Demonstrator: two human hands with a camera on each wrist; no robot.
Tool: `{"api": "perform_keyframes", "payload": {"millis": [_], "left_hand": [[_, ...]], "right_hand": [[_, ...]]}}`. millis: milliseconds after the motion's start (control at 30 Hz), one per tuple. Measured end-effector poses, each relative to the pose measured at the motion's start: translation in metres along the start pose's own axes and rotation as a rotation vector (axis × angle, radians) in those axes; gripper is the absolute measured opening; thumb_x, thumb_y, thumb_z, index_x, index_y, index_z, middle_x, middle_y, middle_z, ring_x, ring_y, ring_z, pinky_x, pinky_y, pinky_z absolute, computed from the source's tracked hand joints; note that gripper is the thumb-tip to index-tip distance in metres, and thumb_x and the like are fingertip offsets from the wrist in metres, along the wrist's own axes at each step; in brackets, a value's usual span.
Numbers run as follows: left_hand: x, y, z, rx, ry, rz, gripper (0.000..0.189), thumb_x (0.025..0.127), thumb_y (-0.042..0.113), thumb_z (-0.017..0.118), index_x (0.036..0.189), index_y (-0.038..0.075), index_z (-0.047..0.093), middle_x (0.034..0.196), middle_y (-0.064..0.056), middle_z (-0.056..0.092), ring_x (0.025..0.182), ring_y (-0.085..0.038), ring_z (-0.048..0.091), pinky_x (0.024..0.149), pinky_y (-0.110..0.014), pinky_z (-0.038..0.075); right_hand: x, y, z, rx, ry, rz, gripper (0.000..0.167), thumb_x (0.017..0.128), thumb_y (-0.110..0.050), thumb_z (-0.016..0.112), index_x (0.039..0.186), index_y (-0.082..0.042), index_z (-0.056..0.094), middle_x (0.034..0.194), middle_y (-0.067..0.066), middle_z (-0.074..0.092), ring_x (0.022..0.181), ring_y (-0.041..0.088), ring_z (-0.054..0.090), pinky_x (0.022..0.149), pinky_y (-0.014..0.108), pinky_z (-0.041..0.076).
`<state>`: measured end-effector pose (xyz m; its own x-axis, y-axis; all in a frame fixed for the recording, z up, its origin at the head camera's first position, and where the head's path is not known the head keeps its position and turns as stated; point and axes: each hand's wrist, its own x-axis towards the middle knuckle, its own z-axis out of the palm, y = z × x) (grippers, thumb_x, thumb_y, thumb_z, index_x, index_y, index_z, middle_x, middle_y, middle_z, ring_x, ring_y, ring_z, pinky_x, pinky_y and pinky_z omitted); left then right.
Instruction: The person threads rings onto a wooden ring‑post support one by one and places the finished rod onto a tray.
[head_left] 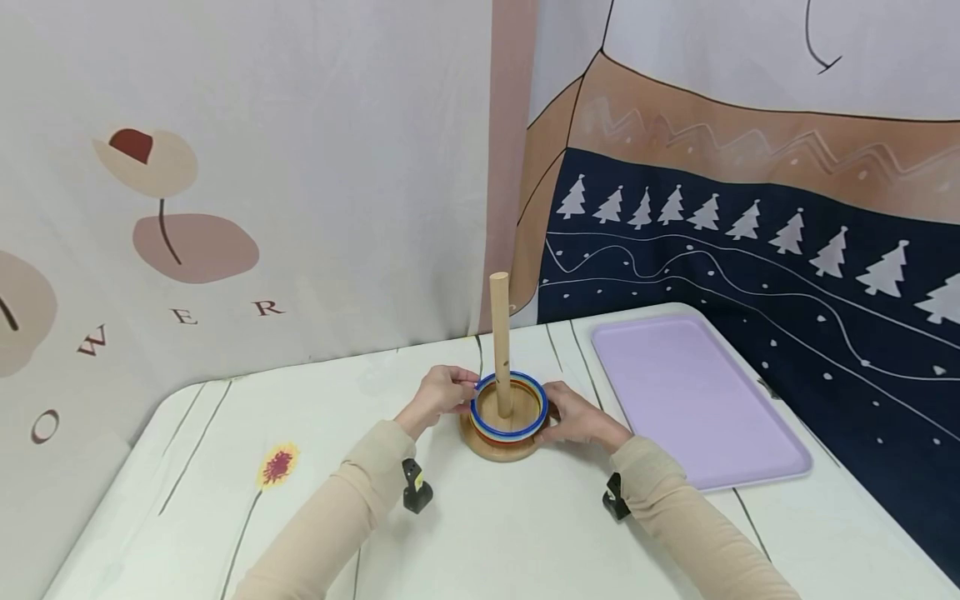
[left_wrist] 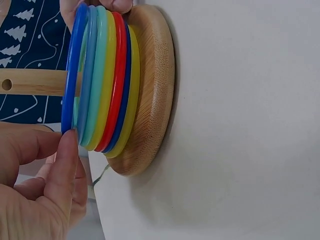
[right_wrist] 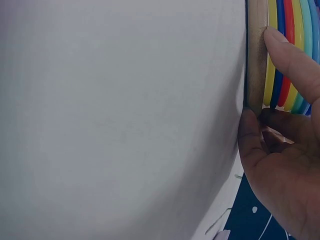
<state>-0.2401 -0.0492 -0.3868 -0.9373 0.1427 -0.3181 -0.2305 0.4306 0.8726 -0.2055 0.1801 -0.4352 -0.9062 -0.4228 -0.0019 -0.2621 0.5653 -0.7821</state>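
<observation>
A wooden ring stand, with a round base point(left_wrist: 159, 75) and an upright post point(head_left: 501, 333), stands on the table. Several coloured rings are stacked around the post: yellow, dark blue, red point(left_wrist: 119, 65), yellow and pale blue-green ones. Topmost is a bright blue ring point(left_wrist: 74, 65), slightly apart from the ring below at its near side. My left hand point(head_left: 441, 392) pinches this blue ring's left edge between thumb and fingertips. On the opposite side, my right hand point(head_left: 574, 415) grips the base's rim, thumb point(right_wrist: 287, 55) on top beside the lowest yellow ring.
A lilac tray point(head_left: 697, 400) lies on the table to the right of the stand. The white tablecloth point(head_left: 495, 533) has printed stems and a flower. Patterned curtains point(head_left: 375, 183) hang directly behind the table and along its right side.
</observation>
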Motion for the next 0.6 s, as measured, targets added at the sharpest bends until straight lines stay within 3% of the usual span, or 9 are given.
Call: {"api": "perform_keyframes", "payload": {"millis": [200,600], "left_hand": [[0.0000,-0.0022,0.0012,0.030,0.017,0.008,0.019,0.089,-0.002,0.059,0.107,-0.002,0.064,0.089,-0.008,0.063,0.074,-0.013,0.059,0.067,-0.028,0.058],[0.0013,-0.0067,0.0024,0.062,0.042,0.045,0.015,0.088,0.005,0.062,0.102,0.000,0.066,0.093,-0.010,0.067,0.064,-0.011,0.056,0.063,-0.024,0.056]], "right_hand": [[0.0004,0.0001,0.0006,0.005,0.002,-0.006,0.066,0.067,0.001,0.079,0.126,0.009,0.050,0.128,0.026,0.039,0.116,0.034,0.043,0.099,0.043,0.044],[0.0014,0.0008,0.0012,0.013,0.005,0.032,0.069,0.068,-0.001,0.081,0.128,0.007,0.049,0.131,0.025,0.039,0.118,0.033,0.044,0.100,0.043,0.044]]}}
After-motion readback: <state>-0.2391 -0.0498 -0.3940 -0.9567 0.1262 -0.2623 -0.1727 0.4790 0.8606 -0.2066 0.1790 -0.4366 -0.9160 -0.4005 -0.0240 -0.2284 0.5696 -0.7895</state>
